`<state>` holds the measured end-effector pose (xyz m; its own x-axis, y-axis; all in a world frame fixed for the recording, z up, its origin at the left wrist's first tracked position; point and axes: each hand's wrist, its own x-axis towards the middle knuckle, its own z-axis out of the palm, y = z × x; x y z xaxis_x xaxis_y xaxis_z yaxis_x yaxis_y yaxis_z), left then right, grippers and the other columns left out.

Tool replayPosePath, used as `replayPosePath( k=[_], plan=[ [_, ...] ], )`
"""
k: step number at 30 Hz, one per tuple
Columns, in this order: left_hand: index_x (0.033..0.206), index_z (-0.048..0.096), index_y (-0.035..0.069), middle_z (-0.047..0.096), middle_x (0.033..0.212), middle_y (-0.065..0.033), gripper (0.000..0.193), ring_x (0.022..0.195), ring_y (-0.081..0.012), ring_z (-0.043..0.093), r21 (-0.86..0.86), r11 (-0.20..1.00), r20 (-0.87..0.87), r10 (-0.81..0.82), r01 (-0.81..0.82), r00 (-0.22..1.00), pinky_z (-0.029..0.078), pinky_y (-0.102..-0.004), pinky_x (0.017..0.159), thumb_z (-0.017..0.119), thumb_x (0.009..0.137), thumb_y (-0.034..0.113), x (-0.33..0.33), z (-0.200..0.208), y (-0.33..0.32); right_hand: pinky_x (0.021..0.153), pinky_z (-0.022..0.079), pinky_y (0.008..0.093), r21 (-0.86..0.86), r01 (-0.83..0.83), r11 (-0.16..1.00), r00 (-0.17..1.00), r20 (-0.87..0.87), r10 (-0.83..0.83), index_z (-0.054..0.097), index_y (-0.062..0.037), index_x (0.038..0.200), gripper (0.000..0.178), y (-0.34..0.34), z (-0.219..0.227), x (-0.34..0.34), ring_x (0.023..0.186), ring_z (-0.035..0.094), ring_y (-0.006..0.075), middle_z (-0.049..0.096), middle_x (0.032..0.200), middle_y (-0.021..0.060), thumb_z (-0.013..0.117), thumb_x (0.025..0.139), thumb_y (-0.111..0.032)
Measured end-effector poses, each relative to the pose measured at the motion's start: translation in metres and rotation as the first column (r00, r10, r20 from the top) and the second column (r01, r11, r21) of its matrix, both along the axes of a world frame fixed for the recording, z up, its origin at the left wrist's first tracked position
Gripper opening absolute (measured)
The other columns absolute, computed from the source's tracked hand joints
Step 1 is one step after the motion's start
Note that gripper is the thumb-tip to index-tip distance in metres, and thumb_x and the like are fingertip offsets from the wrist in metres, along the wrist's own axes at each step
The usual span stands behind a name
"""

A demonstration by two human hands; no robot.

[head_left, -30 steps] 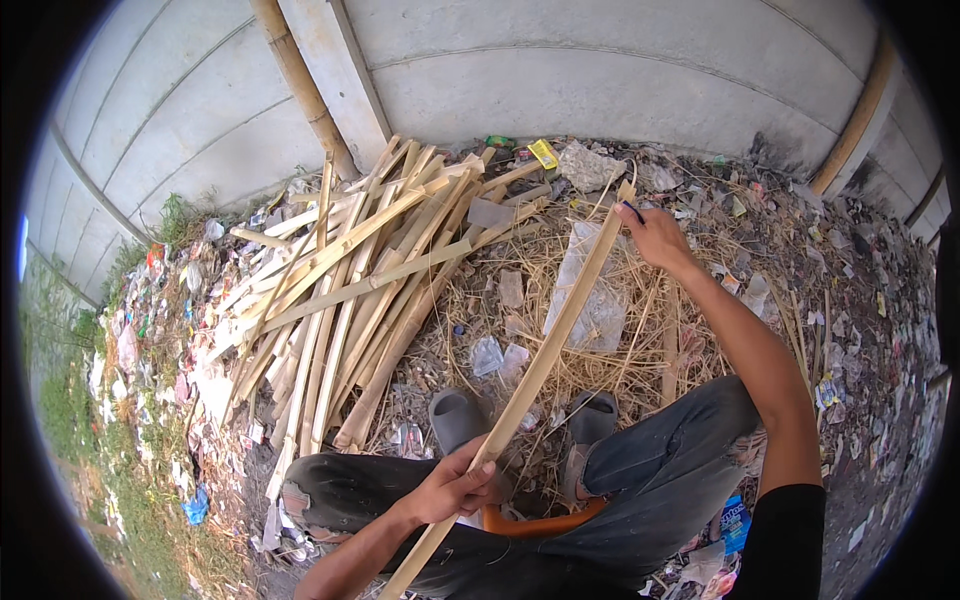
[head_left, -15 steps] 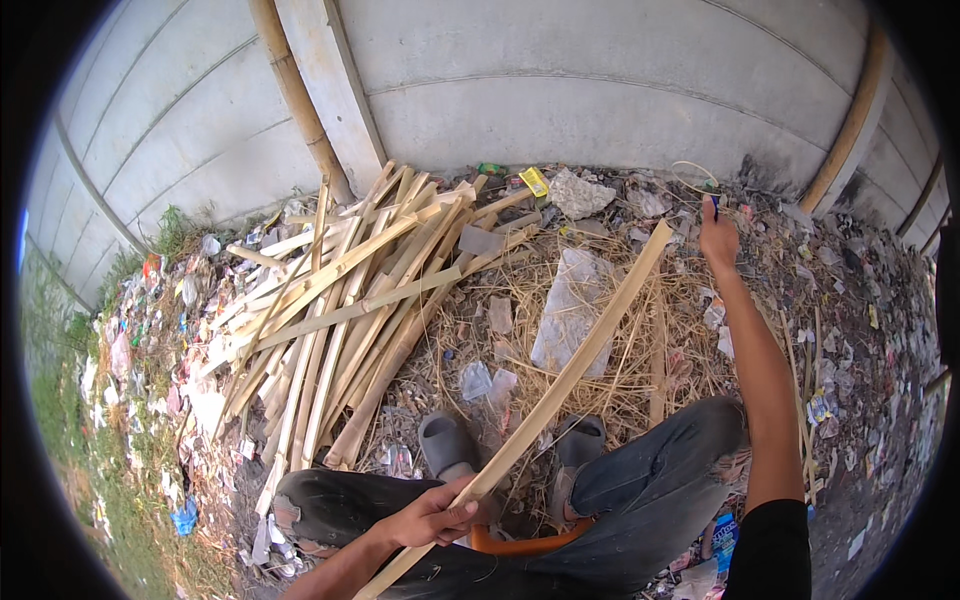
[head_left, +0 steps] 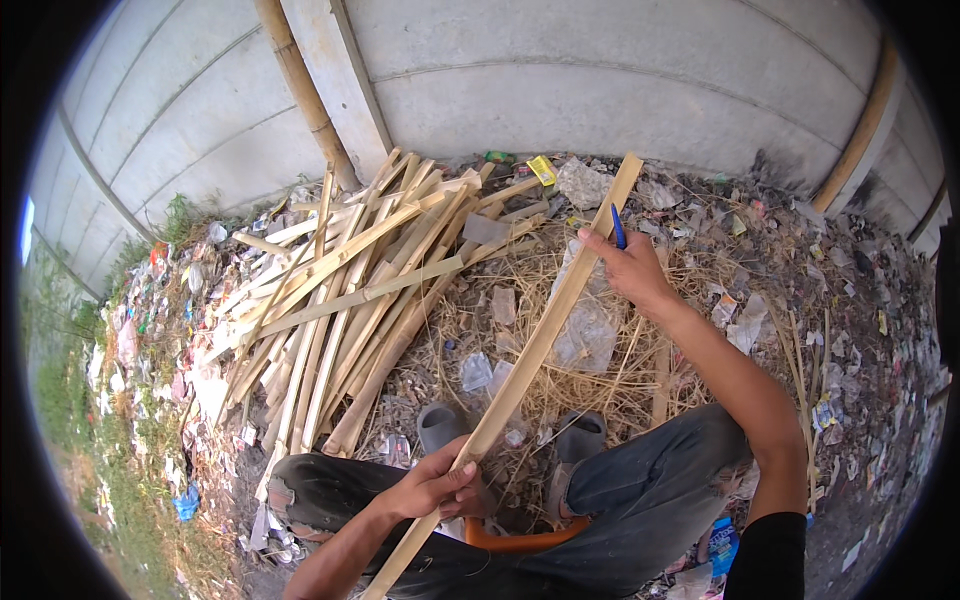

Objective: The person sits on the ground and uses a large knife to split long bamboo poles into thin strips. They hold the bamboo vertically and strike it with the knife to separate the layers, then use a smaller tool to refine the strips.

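A long, pale bamboo strip (head_left: 530,365) slants from my lap up and away to the right. My left hand (head_left: 437,485) is wrapped round its lower part, above my thighs. Toward the far end, my right hand (head_left: 632,268) is closed round a slim blue tool (head_left: 618,227), whose blue end pokes out above the fingers. The thumb side of that hand meets the strip's edge. Whether the tool has a blade is hidden by the hand and strip.
A heap of split bamboo strips (head_left: 340,300) lies left of centre. Thin shavings (head_left: 620,370) and litter cover the ground ahead. A concrete wall (head_left: 600,90) with bamboo poles (head_left: 305,95) stands behind. Below me is an orange seat edge (head_left: 530,541), between my bent knees.
My right hand has come back from the far right to the upper part of the strip. The thin curl near it is no longer seen. My left hand still grips the strip.
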<state>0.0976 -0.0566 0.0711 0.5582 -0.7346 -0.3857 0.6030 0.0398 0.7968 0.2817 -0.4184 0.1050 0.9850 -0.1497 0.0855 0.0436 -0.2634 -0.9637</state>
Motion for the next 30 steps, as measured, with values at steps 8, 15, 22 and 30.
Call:
replayPosePath(
  k=[8, 15, 22, 30],
  plan=[
    [0.154, 0.035, 0.009, 0.056, 0.083, -0.0063, 0.048, 0.056, -0.0110, 0.051, 0.054, 0.995, 0.107, 0.073, -0.079, 0.992, 0.044, -0.0238, 0.051, 0.043, 0.111, 0.029, 0.005, -0.005, 0.004, 0.051, 0.038, 0.0311, -0.165, -0.211, 0.963, 0.976, -0.093, 0.198, 0.062, -0.0056, 0.075, 0.054, 0.052, -0.003, -0.024, 0.055, 0.046, 0.0094, 0.049, 0.061, -0.0033, 0.082, 0.083, -0.055],
    [0.151, 0.037, 0.008, 0.054, 0.085, -0.0056, 0.047, 0.056, -0.0100, 0.047, 0.106, 0.982, 0.178, 0.139, -0.159, 0.974, 0.042, -0.0238, 0.051, 0.045, 0.110, 0.030, 0.007, -0.002, 0.000, 0.058, 0.045, 0.0392, -0.374, -0.421, 0.826, 0.905, -0.113, 0.411, 0.067, -0.0017, 0.083, 0.061, 0.078, 0.003, -0.044, 0.056, 0.058, 0.0238, 0.056, 0.060, 0.0068, 0.066, 0.091, -0.063],
    [0.149, 0.041, 0.009, 0.046, 0.072, 0.0004, 0.043, 0.053, -0.0074, 0.040, 0.160, 0.927, 0.196, 0.308, -0.340, 0.931, 0.036, -0.0224, 0.048, 0.050, 0.109, 0.024, 0.005, 0.001, -0.001, 0.072, 0.055, 0.0538, -0.628, -0.654, 0.422, 0.720, -0.345, 0.602, 0.070, -0.0002, 0.089, 0.062, 0.113, 0.024, -0.082, 0.077, 0.070, 0.0445, 0.069, 0.073, 0.0226, 0.047, 0.102, -0.056],
    [0.157, 0.041, 0.010, 0.055, 0.085, 0.0038, 0.055, 0.067, -0.0024, 0.047, 0.317, 0.870, 0.344, 0.265, -0.377, 0.901, 0.040, -0.0203, 0.058, 0.059, 0.106, 0.019, -0.009, -0.013, 0.011, 0.058, 0.050, 0.0477, -0.603, -0.349, 0.717, 0.931, -0.135, 0.340, 0.073, -0.0021, 0.094, 0.058, 0.078, 0.008, -0.004, 0.056, 0.064, 0.0368, 0.059, 0.055, 0.0152, 0.046, 0.105, -0.053]
  ],
)
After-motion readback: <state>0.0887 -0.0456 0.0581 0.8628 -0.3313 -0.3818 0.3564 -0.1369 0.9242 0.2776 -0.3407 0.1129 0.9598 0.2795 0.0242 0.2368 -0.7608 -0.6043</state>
